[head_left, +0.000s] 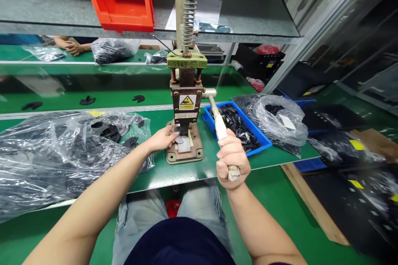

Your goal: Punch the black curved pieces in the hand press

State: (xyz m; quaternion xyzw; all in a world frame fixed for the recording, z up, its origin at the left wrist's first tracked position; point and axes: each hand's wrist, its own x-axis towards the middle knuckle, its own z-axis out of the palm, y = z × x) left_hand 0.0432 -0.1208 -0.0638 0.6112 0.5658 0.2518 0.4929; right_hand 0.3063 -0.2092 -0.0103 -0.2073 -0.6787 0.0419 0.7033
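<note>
A hand-operated lever press point(187, 91) stands on the green worktop in front of me. My right hand point(233, 157) is wrapped round its lever handle point(218, 122), which is covered in pale tape and slants down toward me. At the press base point(172, 155), my left hand point(163, 137) pinches a thin dark grey flat piece point(179, 138) just under the ram point(184, 128). A small light metal plate point(184, 145) lies on the base beside the piece. The far end of the piece is partly hidden by my fingers and the ram.
A blue tray point(264, 145) of small black parts stands right of the press, near a clear bag point(276, 116). Left lies a large plastic bag point(62, 153) of dark curved pieces. Behind, black parts point(87, 100) rest on a green strip; a red bin point(124, 20) sits overhead. Another person's hands point(73, 46) show beyond.
</note>
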